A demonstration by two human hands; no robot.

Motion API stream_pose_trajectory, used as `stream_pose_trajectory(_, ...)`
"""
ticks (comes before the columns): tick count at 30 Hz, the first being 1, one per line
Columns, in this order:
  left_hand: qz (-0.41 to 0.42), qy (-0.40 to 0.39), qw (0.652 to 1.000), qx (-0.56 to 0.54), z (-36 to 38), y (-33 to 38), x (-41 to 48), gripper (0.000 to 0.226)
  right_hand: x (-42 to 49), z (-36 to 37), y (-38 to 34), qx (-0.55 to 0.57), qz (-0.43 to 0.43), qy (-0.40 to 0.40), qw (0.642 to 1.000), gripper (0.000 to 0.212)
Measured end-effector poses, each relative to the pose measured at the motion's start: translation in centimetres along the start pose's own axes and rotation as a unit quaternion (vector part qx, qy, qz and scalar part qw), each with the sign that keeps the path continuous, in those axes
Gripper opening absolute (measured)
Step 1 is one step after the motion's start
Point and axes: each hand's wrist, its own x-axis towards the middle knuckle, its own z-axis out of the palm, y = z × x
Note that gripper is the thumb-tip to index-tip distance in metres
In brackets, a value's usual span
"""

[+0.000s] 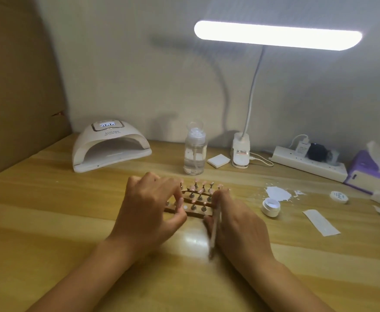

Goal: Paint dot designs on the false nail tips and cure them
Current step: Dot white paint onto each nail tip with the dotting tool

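Nail tips (204,183) are sitting on stand (199,213) lying left-right between hands; left hand (148,206) is clamping its left end, right hand (236,219) is gripping pen (213,230) at right end.

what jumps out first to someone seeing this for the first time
The glowing lamp bar at upper right dominates. Mid-table, the left hand grips the stand of pink nail tips while the right hand holds a thin brush. A white curing lamp sits back left.
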Motion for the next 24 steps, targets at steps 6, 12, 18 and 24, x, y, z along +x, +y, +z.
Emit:
stream_pose_trajectory(6, -0.026, -0.105, 0.971, -0.212, 0.7, 3.7, -0.5, 0.01, -0.6, -3.3, 1.2, 0.191, 0.084, 0.149, 0.967, 0.025)
stream_pose_trajectory(12, -0.044, -0.24, 0.911, -0.331, 4.9, 8.5, 2.3, 0.003, 0.3, -6.8, 8.1, 0.386, 0.306, 0.179, 0.851, 0.017)
stream_pose_trajectory(18, -0.034, -0.232, 0.921, -0.31, 8.7, 10.6, 3.5, 0.006, -0.1, -4.8, 10.4, 0.377, 0.312, 0.145, 0.86, 0.022)
stream_pose_trajectory(24, 0.002, -0.225, 0.915, -0.336, 9.5, 9.7, 3.6, 0.01, 0.1, -4.1, 10.8, 0.329, 0.315, 0.143, 0.878, 0.021)
